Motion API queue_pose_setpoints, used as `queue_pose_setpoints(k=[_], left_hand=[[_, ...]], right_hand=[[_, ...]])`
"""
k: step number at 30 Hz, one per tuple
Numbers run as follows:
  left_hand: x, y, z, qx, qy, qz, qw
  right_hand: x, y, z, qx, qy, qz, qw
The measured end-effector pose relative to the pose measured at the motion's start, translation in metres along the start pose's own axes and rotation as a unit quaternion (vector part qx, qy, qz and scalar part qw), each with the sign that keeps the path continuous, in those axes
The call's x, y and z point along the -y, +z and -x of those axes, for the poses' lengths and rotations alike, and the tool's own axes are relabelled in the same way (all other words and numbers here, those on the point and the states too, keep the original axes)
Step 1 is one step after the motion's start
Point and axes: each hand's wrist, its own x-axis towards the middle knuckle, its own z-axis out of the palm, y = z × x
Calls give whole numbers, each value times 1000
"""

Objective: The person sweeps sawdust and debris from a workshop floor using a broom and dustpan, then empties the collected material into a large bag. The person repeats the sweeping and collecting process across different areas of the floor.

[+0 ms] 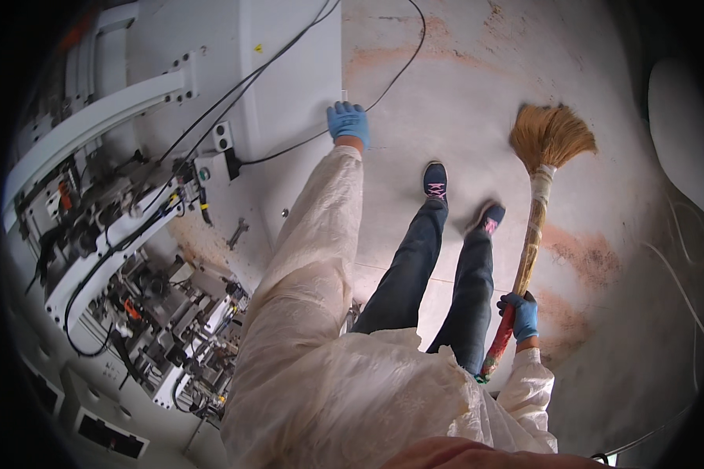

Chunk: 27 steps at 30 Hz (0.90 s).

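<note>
My right hand (525, 316), in a blue glove with dark fingertips, is wrapped round the handle of a straw broom (553, 134). The handle is wound with clear tape higher up and red below. Its tan bristles fan out away from me, over the floor to the right of my feet. My left hand (348, 123), also blue-gloved, is stretched forward with its fingers curled over the edge of a white machine panel (297, 86). What lies beneath those fingers is hidden.
To my left stands an open machine with white arms (94, 129), metal fixtures (164, 336) and black cables (246, 82). A wrench-shaped tool (238, 233) lies on it. One cable (403, 72) loops over the pale, reddish-stained floor (446, 94). At right are a white rounded object (684, 137) and thin pale cords (673, 277).
</note>
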Motion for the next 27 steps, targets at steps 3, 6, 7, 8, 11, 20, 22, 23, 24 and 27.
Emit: queue_pose_setpoints(k=[3,6,7,8,11,20,22,23,24,27], left_hand=[[7,19,-19,15,-20,-40,999],[11,53,-34,125,-55,-15,991],[12,68,-31,150,-64,-25,986],[13,79,-31,180,-62,-34,981],[19,87,-21,192,-121,-12,974],[44,-118,97,-327,-57,344,878],[71,-156,126,-421,-72,429,796],[83,-170,139,-470,-88,470,742],[91,-181,152,-499,-139,523,677],[108,-199,173,-562,-150,533,615]], right_hand=[[10,6,-10,-13,17,22,1000],[15,6,-6,-54,10,75,996],[15,4,-1,-60,-6,87,994],[16,1,7,-70,-12,99,993],[13,-19,37,-104,-29,159,981],[34,-75,74,-48,-110,476,871],[48,-56,62,-9,-92,470,878],[56,-42,53,16,-101,481,871],[63,-28,43,34,-118,500,857],[90,24,3,84,-217,522,821]])
